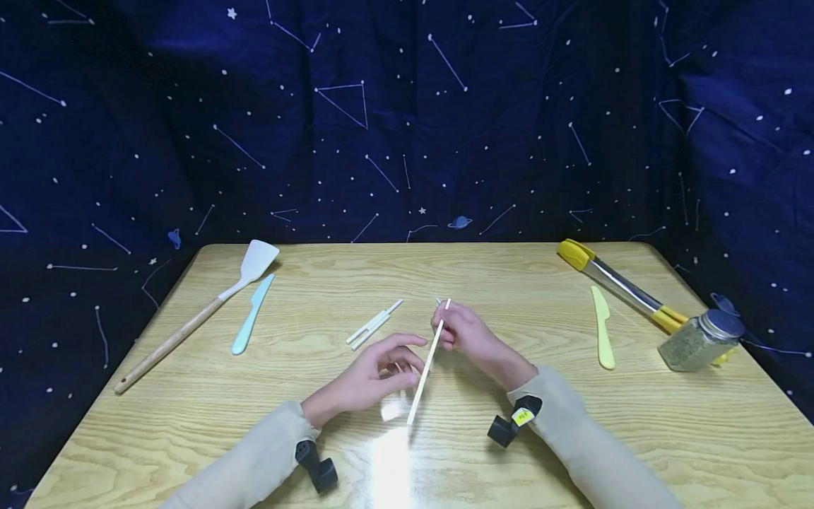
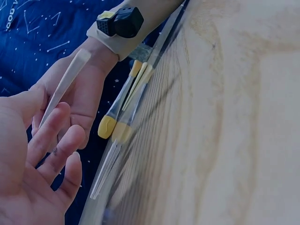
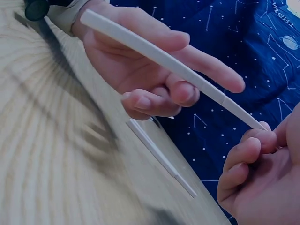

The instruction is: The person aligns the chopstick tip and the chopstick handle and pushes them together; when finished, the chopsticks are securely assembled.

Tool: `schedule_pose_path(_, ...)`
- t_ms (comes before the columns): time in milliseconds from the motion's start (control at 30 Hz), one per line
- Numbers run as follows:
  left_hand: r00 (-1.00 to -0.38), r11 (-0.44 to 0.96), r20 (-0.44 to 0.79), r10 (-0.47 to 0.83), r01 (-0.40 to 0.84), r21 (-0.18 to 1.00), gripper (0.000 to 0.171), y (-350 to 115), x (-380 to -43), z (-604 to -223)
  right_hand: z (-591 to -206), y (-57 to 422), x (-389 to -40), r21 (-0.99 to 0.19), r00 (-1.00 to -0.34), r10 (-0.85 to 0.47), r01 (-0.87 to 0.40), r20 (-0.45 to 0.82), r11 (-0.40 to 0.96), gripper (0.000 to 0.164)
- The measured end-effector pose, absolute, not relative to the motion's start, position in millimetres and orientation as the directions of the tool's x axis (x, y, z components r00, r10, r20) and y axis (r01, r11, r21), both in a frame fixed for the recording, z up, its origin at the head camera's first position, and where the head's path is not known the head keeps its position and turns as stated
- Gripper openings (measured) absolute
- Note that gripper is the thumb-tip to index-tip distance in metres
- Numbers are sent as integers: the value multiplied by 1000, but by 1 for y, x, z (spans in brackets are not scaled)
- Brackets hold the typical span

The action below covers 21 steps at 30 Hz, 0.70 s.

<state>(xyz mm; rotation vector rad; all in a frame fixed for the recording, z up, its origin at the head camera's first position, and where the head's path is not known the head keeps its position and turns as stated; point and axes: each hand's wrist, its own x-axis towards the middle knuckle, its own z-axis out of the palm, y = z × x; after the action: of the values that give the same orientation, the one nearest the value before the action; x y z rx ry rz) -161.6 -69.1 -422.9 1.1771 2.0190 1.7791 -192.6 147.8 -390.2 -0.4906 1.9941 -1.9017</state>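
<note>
A white chopstick [image 1: 427, 371] slants over the table, and my right hand [image 1: 467, 336] pinches it near its thin far end. In the right wrist view, that right hand [image 3: 267, 168] has its thumb and fingertips on the tapered end of the chopstick [image 3: 154, 54]. My left hand [image 1: 381, 371] is beside the stick, fingers loosely bent and apart; whether it touches the stick I cannot tell. The left wrist view has the chopstick [image 2: 70, 75] passing behind the spread fingers of the left hand [image 2: 33, 154]. Other white chopsticks [image 1: 375, 324] lie together beyond the left hand.
At left lie a white spatula [image 1: 184, 334] with a wooden handle and a light blue knife [image 1: 252, 315]. A yellow knife [image 1: 603, 329], yellow-tipped tongs [image 1: 623, 284] and a glass jar [image 1: 699, 341] with a metal lid are at right. A dark starry cloth [image 1: 407, 141] hangs behind.
</note>
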Motion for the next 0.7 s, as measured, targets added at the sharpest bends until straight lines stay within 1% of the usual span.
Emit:
schedule_pose_path(233,-651,-14,325,686,434,901,53,-66,-160,-421,-391,142,-187,-996,-841,-541,-59,13,68,25)
schedule_pose_path(400,-658,15,310,686,439,898,57,-65,-159,-422,-389,141,-183,-991,-834,-551,-78,7,105,26)
schedule_pose_path(500,-653,14,319,687,451,892,57,-66,-159,-423,-388,141,-183,-988,-829,-560,-82,-4,128,26)
schedule_pose_path(700,-663,50,298,687,452,890,57,-71,-161,-426,-389,142,-186,-979,-818,-573,-75,-47,187,34)
